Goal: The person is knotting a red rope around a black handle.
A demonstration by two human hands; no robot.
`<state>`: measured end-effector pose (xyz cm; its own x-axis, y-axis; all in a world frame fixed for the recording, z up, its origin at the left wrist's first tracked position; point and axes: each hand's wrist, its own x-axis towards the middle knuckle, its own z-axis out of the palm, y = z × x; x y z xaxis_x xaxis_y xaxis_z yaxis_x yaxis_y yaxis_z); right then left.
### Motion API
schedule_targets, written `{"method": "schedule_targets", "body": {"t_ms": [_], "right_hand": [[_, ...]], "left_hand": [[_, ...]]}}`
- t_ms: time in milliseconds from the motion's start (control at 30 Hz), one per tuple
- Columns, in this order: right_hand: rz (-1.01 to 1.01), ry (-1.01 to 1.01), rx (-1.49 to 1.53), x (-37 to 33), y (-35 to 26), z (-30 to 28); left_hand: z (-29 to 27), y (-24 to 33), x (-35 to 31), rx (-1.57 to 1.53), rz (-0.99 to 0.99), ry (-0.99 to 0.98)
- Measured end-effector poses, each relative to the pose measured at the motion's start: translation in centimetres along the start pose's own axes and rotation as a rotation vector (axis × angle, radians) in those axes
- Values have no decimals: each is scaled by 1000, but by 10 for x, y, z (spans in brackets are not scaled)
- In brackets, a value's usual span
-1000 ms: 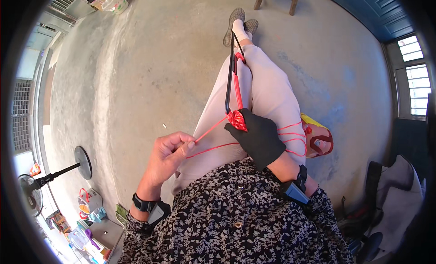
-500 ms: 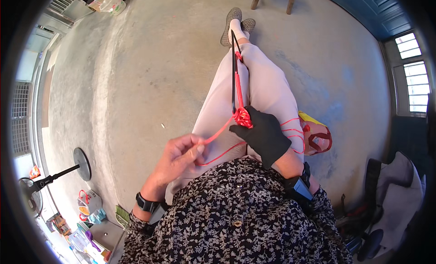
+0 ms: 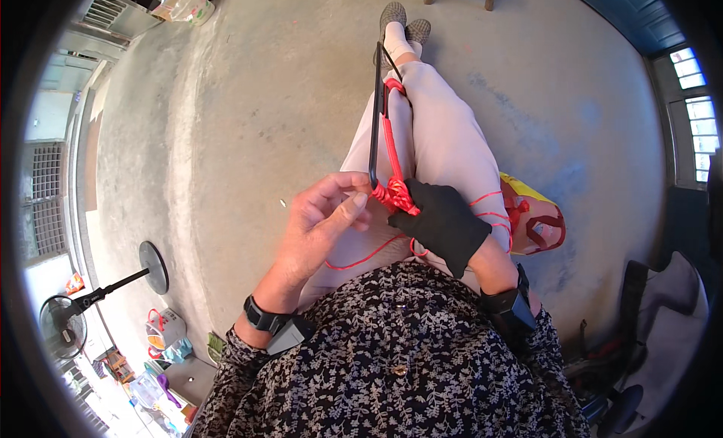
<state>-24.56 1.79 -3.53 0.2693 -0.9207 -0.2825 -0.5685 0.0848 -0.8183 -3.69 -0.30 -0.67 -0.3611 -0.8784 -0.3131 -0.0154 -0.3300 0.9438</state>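
Observation:
A narrow black frame (image 3: 376,129) with rounded corners stands over my legs, red cord (image 3: 390,140) wrapped along one of its bars. At the frame's near end sits a bunched red knot (image 3: 398,198). My right hand (image 3: 446,221), in a black glove, is closed on this knotted end; its fingertips are partly hidden. Bare, my left hand (image 3: 324,218) is at the frame's near corner, index finger close to the cord wraps. Thumb and index finger are apart, with no strand visible between them. Thin loose cord (image 3: 365,257) trails over my lap.
A red and yellow bag (image 3: 536,223) stands on the floor beside my right leg, cord running toward it. At left are a fan (image 3: 64,325), a round black disc on a pole (image 3: 154,267) and a pail (image 3: 166,329). A grey padded seat (image 3: 666,332) stands at lower right.
My left hand has moved up and right to the frame's corner; the strand pinched in it before no longer shows there. More red wraps show at that corner. My right hand keeps its hold.

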Motion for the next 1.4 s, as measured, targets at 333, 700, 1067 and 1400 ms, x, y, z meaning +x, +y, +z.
{"method": "schedule_targets", "body": {"t_ms": [333, 700, 1067, 1400], "right_hand": [[-65, 103, -166, -2, -9, 17], [-107, 99, -354, 3, -7, 24], [-174, 113, -156, 4, -3, 17], [57, 654, 1315, -25, 50, -114]], "left_hand": [[2, -21, 10, -395, -175, -40], [6, -42, 2, -91, 66, 83], [6, -44, -7, 93, 138, 171], [-13, -17, -38, -160, -186, -68]]}}
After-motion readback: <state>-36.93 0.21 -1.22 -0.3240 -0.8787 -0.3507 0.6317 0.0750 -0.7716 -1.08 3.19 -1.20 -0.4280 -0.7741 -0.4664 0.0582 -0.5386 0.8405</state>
